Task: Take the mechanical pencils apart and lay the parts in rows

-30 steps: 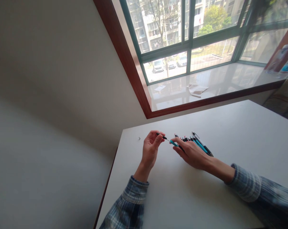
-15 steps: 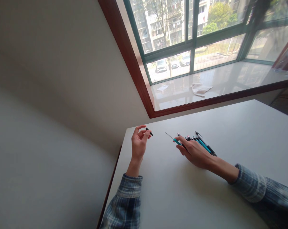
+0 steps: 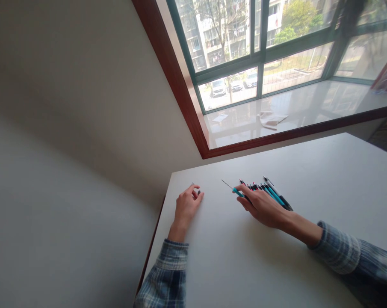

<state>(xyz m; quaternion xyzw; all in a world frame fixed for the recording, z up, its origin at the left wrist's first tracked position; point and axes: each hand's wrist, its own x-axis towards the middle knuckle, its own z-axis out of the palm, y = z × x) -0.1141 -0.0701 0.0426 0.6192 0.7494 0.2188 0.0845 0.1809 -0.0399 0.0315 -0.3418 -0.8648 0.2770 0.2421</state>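
Observation:
On the left part of the table, my left hand (image 3: 187, 207) is low over the white top, its fingers curled in a pinch. A small black pen piece (image 3: 199, 192) shows between the fingertips, mostly hidden. My right hand (image 3: 264, 207) grips a turquoise pen barrel (image 3: 238, 192). Out of the barrel's front end sticks a thin pen refill (image 3: 227, 184), pointing toward the upper left. Just behind the right hand, several pens (image 3: 274, 194) lie side by side, turquoise, black and white ones among them, partly covered by the hand.
The white table (image 3: 225, 252) ends at the left near a bare wall (image 3: 84, 149). Beyond its far edge is a window sill (image 3: 238, 128) with a pale crumpled cloth (image 3: 272, 120) on it, framed in red-brown wood (image 3: 209, 152).
My left hand has come down toward the table, turning its fingers downward with the small black pen piece. My right hand and the turquoise barrel stay nearly where they were.

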